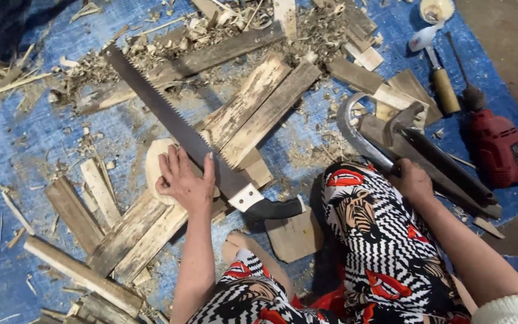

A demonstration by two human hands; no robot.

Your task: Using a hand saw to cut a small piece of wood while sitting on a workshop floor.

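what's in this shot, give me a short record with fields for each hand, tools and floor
left hand: left hand flat on a pale wood piece, beside the handsaw
right hand: right hand gripping a curved metal claw tool
handsaw: lies across the planks, black handle toward the person
other tools: red power drill, wooden-handled tool
floor: blue tarp with wood scraps and shavings
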